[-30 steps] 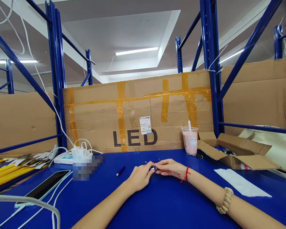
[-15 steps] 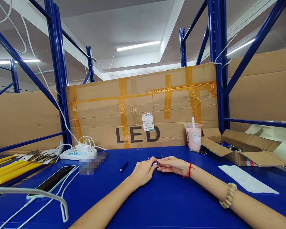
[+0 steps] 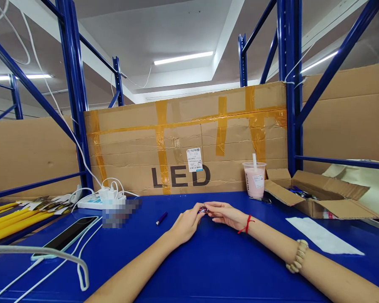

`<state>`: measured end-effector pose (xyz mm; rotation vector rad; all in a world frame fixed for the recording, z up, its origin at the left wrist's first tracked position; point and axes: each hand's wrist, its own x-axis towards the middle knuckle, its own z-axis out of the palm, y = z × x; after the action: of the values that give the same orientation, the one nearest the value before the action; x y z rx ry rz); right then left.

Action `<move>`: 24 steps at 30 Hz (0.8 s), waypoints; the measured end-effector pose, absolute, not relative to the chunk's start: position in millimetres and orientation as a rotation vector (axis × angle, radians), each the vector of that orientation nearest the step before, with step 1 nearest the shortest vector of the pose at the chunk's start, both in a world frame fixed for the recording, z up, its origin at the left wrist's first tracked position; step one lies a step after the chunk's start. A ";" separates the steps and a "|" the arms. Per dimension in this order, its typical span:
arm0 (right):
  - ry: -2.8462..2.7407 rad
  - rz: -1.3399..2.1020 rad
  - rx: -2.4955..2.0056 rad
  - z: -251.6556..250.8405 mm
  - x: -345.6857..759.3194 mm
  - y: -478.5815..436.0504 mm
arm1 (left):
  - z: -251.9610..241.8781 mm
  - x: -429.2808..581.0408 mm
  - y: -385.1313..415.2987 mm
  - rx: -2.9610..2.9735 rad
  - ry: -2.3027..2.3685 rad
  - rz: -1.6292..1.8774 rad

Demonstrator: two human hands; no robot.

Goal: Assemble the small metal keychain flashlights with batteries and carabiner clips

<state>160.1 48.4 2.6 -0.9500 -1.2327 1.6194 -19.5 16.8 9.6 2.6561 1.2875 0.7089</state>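
My left hand (image 3: 186, 225) and my right hand (image 3: 225, 214) meet at the middle of the blue table (image 3: 208, 269), fingertips pinched together on a small dark part (image 3: 203, 209) held between them. The part is too small to name. A red string circles my right wrist and a bead bracelet sits further up that forearm. A small purple cylinder (image 3: 161, 218) lies on the table to the left of my left hand.
A cardboard wall marked LED (image 3: 183, 147) closes the back. A pink drink cup (image 3: 254, 180) and an open cardboard box (image 3: 316, 197) stand at the right, with white paper (image 3: 322, 240) nearby. At the left lie a phone (image 3: 66, 237), power strip (image 3: 97, 201), cables and yellow tubes (image 3: 12, 221).
Both hands have lifted slightly off the table with the small part, staying pinched together. The view shifted a little.
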 end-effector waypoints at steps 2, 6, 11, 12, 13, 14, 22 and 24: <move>-1.185 1.560 -0.937 4.1 159.9 47.6 | 5.9 -21.0 22.1 2.611 1.242 0.821; -1.143 1.459 -0.918 4.5 160.7 48.9 | 2.1 -23.2 28.8 2.550 1.214 0.996; -1.244 1.326 -0.874 1.1 159.9 52.3 | 1.8 -22.4 28.9 2.535 1.149 0.979; -1.280 1.295 -0.868 1.0 159.7 52.5 | 1.8 -22.1 28.5 2.539 1.133 0.962; -1.319 1.260 -0.869 1.3 159.5 52.5 | 1.8 -21.8 28.1 2.543 1.125 0.945; -1.362 1.222 -0.878 1.9 159.6 52.3 | 1.9 -21.7 27.8 2.543 1.124 0.934; -1.551 1.049 -0.925 6.3 160.7 51.1 | 3.0 -21.3 27.0 2.593 1.139 0.904; -1.560 1.044 -0.921 7.3 160.8 51.3 | 2.8 -21.1 27.1 2.596 1.134 0.894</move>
<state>160.8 51.3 7.3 -0.9210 -1.5603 1.0437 -21.1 27.1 2.8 2.5965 1.1337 0.8938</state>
